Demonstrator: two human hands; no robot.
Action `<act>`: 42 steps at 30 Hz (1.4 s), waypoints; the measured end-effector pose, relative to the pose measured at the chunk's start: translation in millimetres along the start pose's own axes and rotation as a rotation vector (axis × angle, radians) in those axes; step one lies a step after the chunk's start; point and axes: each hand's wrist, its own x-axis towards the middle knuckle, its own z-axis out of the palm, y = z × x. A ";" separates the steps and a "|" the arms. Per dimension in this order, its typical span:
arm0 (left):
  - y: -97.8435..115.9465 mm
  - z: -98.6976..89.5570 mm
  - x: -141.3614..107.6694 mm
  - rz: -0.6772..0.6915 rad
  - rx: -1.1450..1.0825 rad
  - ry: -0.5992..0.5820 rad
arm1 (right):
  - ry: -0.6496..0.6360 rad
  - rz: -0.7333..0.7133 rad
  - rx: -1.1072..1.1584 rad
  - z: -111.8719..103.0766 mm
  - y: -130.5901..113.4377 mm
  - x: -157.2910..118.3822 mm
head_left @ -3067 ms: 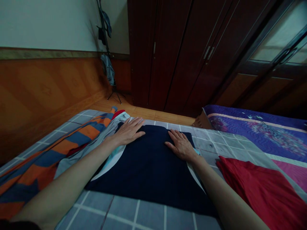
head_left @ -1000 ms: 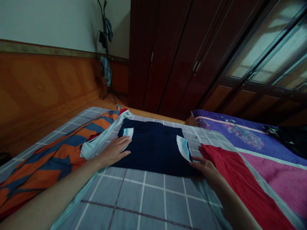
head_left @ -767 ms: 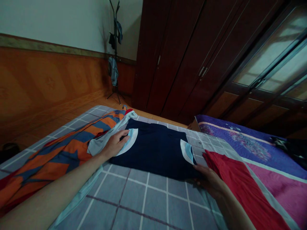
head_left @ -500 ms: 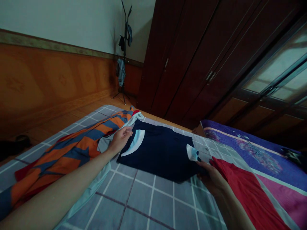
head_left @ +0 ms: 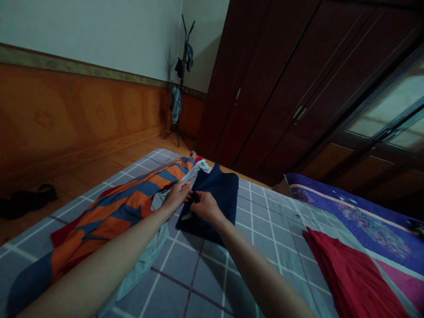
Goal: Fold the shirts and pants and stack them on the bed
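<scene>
A dark navy garment (head_left: 220,192), doubled over into a narrow shape, lies on the checked bed sheet (head_left: 265,221). At its left edge my right hand (head_left: 206,206) pinches a dark edge of the cloth, with a small pale patch showing below the fingers. My left hand (head_left: 179,194) is right beside it at the same edge, fingers curled; whether they grip the cloth is too small to tell. Left of the hands lies a heap of orange and blue patterned cloth (head_left: 132,203) over pale cloth (head_left: 145,260).
Red folded cloth (head_left: 347,269) lies on the bed at the right, near a purple floral mattress (head_left: 357,216). Behind the bed stand a dark wardrobe (head_left: 265,88) and a coat rack (head_left: 182,79). A black item (head_left: 26,201) is on the floor at the left.
My right hand has moved left across the navy garment, carrying its right side over to the left side. The two hands are now together, and the view has shifted slightly.
</scene>
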 end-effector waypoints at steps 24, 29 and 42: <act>19.6 -2.1 -15.4 0.037 0.614 -0.208 | 0.087 -0.240 -0.850 -39.4 102.4 -100.2; 36.2 14.8 -38.1 0.037 0.455 -0.351 | 0.222 -0.214 -0.798 -69.7 111.7 -115.4; 50.0 36.5 -58.9 0.136 0.446 -0.486 | 0.480 -0.098 -0.421 -119.4 181.3 -215.0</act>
